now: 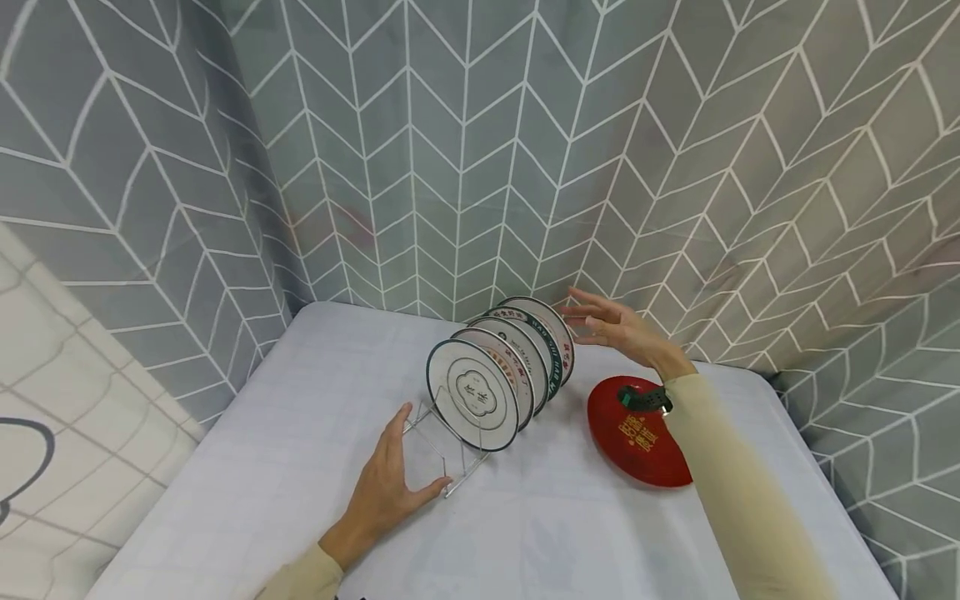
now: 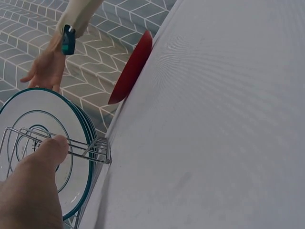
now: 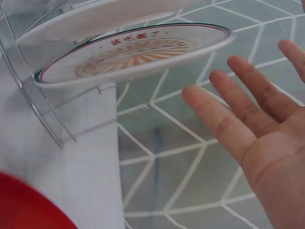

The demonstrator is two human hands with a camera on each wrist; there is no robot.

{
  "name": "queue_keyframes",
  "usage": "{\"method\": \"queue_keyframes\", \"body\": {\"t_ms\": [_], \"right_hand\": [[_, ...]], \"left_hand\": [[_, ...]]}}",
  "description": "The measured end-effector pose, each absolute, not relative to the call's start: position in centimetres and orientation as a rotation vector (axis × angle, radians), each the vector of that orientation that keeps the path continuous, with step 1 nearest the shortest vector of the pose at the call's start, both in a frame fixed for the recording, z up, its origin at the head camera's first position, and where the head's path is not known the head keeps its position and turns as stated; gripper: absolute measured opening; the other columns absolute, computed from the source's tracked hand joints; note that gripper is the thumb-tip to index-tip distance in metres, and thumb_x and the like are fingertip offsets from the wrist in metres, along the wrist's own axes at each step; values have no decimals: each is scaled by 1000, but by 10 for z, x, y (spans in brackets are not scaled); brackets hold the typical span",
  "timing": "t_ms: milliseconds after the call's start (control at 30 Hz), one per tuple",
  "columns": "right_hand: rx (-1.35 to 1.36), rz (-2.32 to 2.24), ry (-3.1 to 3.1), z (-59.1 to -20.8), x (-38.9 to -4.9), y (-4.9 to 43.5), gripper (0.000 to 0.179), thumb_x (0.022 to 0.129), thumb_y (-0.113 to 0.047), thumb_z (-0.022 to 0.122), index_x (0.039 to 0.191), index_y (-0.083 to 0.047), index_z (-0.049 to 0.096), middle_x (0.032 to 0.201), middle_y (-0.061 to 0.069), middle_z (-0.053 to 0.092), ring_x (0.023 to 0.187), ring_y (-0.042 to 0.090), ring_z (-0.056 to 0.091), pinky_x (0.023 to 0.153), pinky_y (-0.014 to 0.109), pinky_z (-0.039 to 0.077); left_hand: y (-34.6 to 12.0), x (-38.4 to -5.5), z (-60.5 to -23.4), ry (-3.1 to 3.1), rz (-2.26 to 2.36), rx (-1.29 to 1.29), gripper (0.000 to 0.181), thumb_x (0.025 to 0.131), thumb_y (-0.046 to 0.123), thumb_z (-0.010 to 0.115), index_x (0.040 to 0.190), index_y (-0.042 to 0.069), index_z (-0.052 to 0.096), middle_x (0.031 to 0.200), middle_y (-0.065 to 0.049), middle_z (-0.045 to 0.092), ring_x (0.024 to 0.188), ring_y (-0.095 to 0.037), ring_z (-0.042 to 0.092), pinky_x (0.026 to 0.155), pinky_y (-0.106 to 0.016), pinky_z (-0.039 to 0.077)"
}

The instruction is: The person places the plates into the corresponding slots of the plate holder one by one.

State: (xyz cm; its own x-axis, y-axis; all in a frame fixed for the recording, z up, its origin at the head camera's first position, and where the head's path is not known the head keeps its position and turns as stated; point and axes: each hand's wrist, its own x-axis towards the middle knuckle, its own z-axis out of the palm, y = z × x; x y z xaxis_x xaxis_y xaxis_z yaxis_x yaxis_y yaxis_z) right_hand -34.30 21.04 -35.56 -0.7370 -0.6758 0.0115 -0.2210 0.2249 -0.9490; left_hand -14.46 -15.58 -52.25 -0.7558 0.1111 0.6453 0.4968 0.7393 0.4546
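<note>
Several white plates [image 1: 474,395] with coloured rims and printing stand on edge in a row in a silver wire dish rack [image 1: 467,477]. My left hand [image 1: 386,483] spans the near end of the rack, with thumb and index finger spread towards its two corners. In the left wrist view, the thumb [image 2: 50,152] overlaps the rack's wires, in front of the nearest plate. Beyond the far plate, my right hand [image 1: 611,327] is held with its fingers extended and nothing in them. The right wrist view shows those fingers apart from the closest plate [image 3: 138,52].
A red plate [image 1: 630,433] with gold characters lies to the right of the rack, partly under the right forearm. The white-covered table [image 1: 300,392] ends at a grey patterned curtain [image 1: 420,167] behind and at the sides.
</note>
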Motion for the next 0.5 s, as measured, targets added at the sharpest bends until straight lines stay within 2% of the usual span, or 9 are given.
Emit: {"method": "queue_keyframes", "body": {"t_ms": [67, 200, 300, 433, 500], "right_hand": [[-857, -1506, 2088, -351, -339, 217, 65, 99, -5, 48, 157, -19, 23, 154, 29, 31, 140, 45, 35, 106, 45, 48], [-884, -1406, 2098, -349, -329, 231, 66, 100, -8, 49, 157, -25, 22, 154, 26, 33, 138, 40, 41, 106, 48, 48], [-930, -1366, 2105, -349, -319, 243, 63, 101, -8, 46, 158, -20, 20, 153, 29, 33, 136, 41, 43, 105, 52, 48], [-950, -1348, 2085, -358, -298, 271, 63, 100, -6, 46, 157, -17, 21, 150, 31, 35, 133, 39, 47, 101, 46, 52], [-937, -1337, 2084, -368, -286, 291, 64, 99, -3, 46, 157, -15, 21, 148, 29, 39, 131, 32, 52, 99, 40, 54]], "left_hand": [[-156, -144, -522, -2326, -834, -452, 120, 67, 52, 85, 151, -5, 23, 150, -21, 40, 133, -34, 46, 117, -9, 18], [-156, -145, -521, -2323, -828, -449, 120, 66, 51, 86, 152, -4, 23, 151, -20, 40, 133, -34, 47, 117, -9, 19], [-156, -146, -521, -2328, -838, -446, 121, 64, 50, 87, 152, -4, 22, 151, -20, 40, 133, -34, 46, 117, -8, 16], [-155, -146, -522, -2318, -853, -449, 122, 63, 50, 88, 152, -4, 23, 149, -21, 41, 132, -35, 46, 116, -7, 13], [-155, -147, -522, -2312, -856, -457, 122, 63, 51, 87, 151, -5, 24, 149, -22, 41, 132, -35, 46, 117, -7, 13]]}}
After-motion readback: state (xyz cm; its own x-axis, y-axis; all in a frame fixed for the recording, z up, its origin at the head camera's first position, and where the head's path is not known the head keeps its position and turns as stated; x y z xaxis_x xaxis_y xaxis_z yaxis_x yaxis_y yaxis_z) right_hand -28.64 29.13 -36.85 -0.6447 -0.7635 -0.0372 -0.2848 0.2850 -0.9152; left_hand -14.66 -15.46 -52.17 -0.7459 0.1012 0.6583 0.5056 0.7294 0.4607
